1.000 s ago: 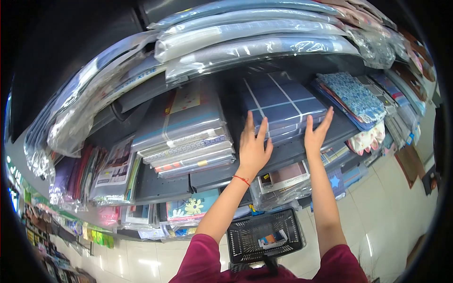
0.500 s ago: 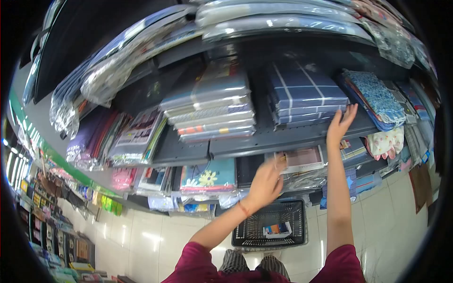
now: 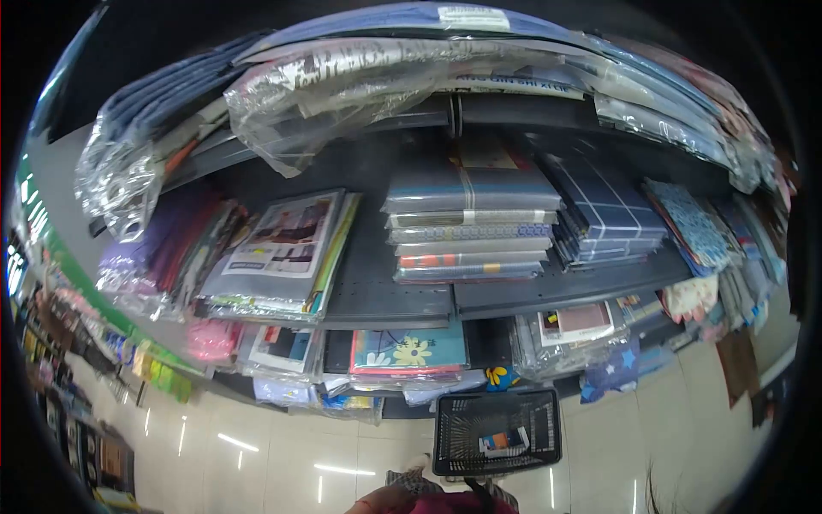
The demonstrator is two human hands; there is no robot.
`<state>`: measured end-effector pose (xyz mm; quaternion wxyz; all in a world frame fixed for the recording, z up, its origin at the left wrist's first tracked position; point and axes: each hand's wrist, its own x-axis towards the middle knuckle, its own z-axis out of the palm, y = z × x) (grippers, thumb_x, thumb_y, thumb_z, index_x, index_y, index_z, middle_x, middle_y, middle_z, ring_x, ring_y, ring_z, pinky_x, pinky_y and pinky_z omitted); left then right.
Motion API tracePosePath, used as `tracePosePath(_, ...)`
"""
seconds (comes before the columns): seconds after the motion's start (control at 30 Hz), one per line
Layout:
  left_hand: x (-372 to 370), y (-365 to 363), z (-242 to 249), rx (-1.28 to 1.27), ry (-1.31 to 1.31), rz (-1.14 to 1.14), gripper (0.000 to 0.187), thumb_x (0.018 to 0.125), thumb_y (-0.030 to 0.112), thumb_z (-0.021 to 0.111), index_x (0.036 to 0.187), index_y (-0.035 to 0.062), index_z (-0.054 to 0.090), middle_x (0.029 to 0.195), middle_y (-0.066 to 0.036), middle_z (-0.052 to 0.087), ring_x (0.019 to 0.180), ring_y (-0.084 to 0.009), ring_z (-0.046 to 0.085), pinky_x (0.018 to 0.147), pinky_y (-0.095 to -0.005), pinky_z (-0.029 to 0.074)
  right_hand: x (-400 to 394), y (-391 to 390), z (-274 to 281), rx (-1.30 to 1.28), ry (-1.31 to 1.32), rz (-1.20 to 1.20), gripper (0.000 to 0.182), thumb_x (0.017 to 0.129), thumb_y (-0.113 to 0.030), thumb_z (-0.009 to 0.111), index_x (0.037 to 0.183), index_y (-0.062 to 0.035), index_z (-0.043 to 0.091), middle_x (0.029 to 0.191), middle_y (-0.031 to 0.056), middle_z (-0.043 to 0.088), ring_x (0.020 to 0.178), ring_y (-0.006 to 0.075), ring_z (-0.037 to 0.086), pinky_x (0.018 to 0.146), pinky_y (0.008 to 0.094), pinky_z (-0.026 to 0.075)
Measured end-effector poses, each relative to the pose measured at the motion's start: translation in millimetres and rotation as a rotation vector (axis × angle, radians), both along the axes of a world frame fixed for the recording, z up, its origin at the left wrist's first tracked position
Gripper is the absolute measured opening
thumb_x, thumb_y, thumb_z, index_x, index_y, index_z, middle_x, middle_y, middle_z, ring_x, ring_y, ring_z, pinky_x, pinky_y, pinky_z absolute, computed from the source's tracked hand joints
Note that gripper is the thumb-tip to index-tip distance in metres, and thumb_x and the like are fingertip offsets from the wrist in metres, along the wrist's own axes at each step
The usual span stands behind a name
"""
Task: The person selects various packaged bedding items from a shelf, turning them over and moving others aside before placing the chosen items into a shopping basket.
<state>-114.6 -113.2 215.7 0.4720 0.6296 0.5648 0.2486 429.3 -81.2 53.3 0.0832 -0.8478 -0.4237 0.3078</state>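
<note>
Only a small part of my left hand shows at the bottom edge, close to my body; its fingers cannot be made out. My right hand is out of view. Just ahead of my feet, a black shopping basket stands on the floor with a small printed packet inside. On the middle shelf, a stack of plastic-wrapped folded fabric sits beside a stack of navy checked fabric packs. Further left lies a pile of packs topped by a photo label. Neither stack is touched by a hand.
Bagged textiles overhang the upper shelf. The dark shelf edge runs across the middle. Below are a teal flowered pack and a starry blue item. Blue patterned fabric lies right. Tiled floor surrounds the basket.
Both hands have withdrawn from the shelf: the right left the navy checked stack and went out of view, the left dropped to my body. The view has swung left.
</note>
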Motion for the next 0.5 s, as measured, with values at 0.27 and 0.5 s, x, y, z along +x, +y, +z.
tracePosePath(0.27, -91, 46, 50, -0.294, 0.352, -0.335, 0.038, 0.093, 0.033, 0.040, 0.097, 0.0021, 0.061, 0.093, -0.026, 0.061, 0.088, -0.0406, 0.060, 0.078, -0.0474, 0.047, -212, 65, 67, 0.337, 0.304, 0.184, 0.041, 0.081, -0.011, 0.062, 0.118, 0.0006, 0.050, 0.111, 0.0229, 0.055, 0.100, 0.0335, 0.058, 0.081, 0.0393, 0.051)
tracePosePath(0.5, -144, 35, -9, -0.027, 0.353, -0.416, 0.040, 0.093, 0.037, 0.042, 0.096, 0.0024, 0.062, 0.094, -0.023, 0.060, 0.093, -0.0385, 0.059, 0.084, -0.0469, 0.046, -287, -1, 60, 0.264, 0.233, 0.182, 0.043, 0.081, -0.014, 0.065, 0.119, -0.0018, 0.049, 0.112, 0.0224, 0.054, 0.098, 0.0329, 0.059, 0.076, 0.0394, 0.053)
